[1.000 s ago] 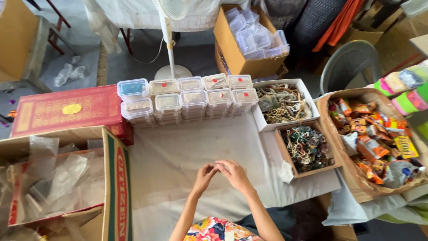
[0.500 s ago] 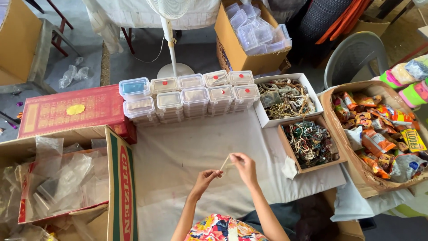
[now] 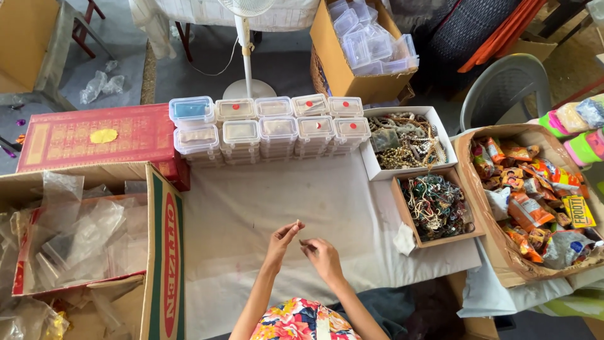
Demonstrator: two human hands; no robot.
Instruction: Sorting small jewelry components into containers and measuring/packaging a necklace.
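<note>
Your left hand [image 3: 283, 238] and right hand [image 3: 319, 253] sit close together above the cloth-covered worktop [image 3: 251, 208], nearer each other than half a second ago, when they were spread with a thin pale strand stretched between them. That strand no longer shows drawn out; only a small pale bit [image 3: 298, 222] peeks at your left fingers [image 3: 294, 228], which pinch it. Your right fingers [image 3: 306, 243] are curled just beside it; whether they grip the same piece I cannot tell. The closing-in reads as you gathering or tying the strand.

Right of your fingers, a brown box of mixed coloured bands [image 3: 434, 204]; beyond it a white box of pale beaded pieces [image 3: 402, 138]. Further right, a snack carton [image 3: 535, 195]. Straight ahead, stacked lidded tubs [image 3: 270, 129]. Left, a carton of clear bags [image 3: 75, 233].
</note>
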